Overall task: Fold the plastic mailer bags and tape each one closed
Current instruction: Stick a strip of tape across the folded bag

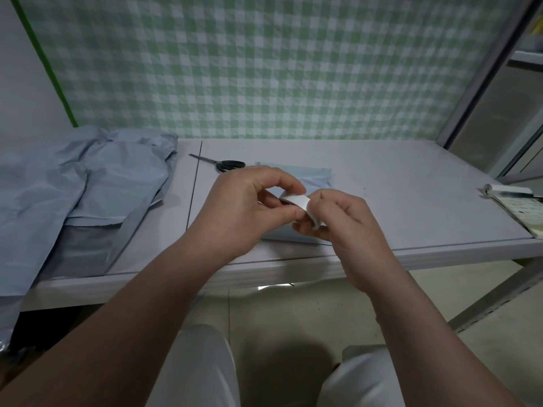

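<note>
Currently both hands are up over the bench (411,186) w/ the tape roll (296,202) between them. The left hand (249,207) pinches the roll's near-left side w/ thumb & forefinger, other fingers curled over the top. The right hand (343,221) has its fingers curled under & round the roll's right side, thumb on the outer face. My read is it's hunting for the loose tape end, but no free end shows, so can't confirm.

Key relation: the folded mailer (311,176) lies flat on the bench directly under & just beyond the hands, so the tape only has to drop straight down & slightly fwd. Its far edge runs left-right. The hands hide the middle, so I can't tell where the fold seam sits or which way the long axis goes. Both hands are about equally near it, the right a touch closer to its near-right corner.

The scissors (220,163) lie beyond the left hand, just left of the mailer's far corner, handles twd the mailer, blades pointing away left. The left hand is the nearer one for a cut.

The pile of mailers (88,186), unfolded & crumpled, sits well apart at the bench's left end, draping over the front edge. A notepad (514,207) rests at the far right edge.

Step in hand, as I judge it: freeing a strip to seal this bag. Most of the pile is not yet done.
</note>
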Tool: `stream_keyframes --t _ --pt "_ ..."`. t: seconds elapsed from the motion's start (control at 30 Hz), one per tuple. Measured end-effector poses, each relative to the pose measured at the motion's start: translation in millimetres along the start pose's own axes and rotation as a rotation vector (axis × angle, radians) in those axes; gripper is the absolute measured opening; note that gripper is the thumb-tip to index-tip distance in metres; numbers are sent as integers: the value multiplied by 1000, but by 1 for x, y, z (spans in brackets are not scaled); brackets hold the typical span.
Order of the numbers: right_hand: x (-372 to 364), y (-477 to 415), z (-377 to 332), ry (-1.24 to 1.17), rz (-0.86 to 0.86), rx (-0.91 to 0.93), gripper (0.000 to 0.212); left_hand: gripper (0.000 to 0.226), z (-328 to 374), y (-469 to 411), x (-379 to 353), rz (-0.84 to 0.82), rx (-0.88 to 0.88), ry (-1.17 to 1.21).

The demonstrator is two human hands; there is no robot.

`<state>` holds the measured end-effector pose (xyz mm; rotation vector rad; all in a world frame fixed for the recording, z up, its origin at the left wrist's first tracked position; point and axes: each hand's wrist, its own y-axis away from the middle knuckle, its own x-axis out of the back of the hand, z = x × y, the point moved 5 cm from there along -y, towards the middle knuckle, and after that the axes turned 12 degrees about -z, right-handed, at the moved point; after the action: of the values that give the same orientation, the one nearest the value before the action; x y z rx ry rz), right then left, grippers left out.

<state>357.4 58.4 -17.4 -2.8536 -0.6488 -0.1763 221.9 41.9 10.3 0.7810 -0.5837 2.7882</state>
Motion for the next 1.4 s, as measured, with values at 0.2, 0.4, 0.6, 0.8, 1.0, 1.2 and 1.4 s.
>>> stream_keyframes --t 0.2,0.4,0.6,0.8,1.0,1.2,1.4 --pt "-4 -1 2 -35 32 -30 22 24 6 4 -6 14 -34 -34" --pt "-4 -2 1 -124 153 -84 19 22 10 8 -11 55 -59 -98" --pt "-5 -1 0 -123 131 -115 28 23 9 9 -16 64 -65 -120" --pt "-4 2 -3 -83 131 -105 37 21 6 8 -19 55 -85 -143" --pt "-8 4 6 -84 27 -102 18 18 0 6 -9 89 -45 -61" --pt "-4 11 3 13 -104 -21 20 21 -8 5 -1 131 -50 -20" --pt "-3 15 -9 553 88 99 25 22 4 9 -8 240 -205 -358"
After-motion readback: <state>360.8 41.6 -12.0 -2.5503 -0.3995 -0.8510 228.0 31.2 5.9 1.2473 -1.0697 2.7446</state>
